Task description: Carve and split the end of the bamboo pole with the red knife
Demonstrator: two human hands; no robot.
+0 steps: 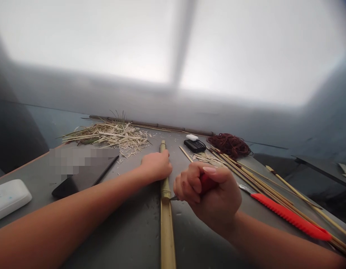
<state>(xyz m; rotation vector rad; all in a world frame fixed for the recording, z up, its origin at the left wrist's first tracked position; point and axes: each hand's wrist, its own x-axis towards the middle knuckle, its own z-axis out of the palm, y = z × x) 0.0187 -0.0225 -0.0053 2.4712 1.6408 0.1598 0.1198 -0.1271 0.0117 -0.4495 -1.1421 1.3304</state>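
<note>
A pale bamboo piece (167,235) runs from the near edge of the view up the middle of the grey table, with a ringed joint partway along it. My left hand (156,166) is closed around its far part, beyond the joint. My right hand (208,194) is wrapped round the red handle of a knife (174,198); its short metal blade points left and meets the bamboo's right side at the joint. Most of the handle is hidden inside my right fist.
Bamboo shavings (114,134) are heaped at the back left, near a dark tablet (86,179) and a white case (10,198). Rightward are a black device (194,145), brown cord (229,145), thin sticks (262,183) and a red-handled tool (290,216). A dark pole (173,128) lies behind.
</note>
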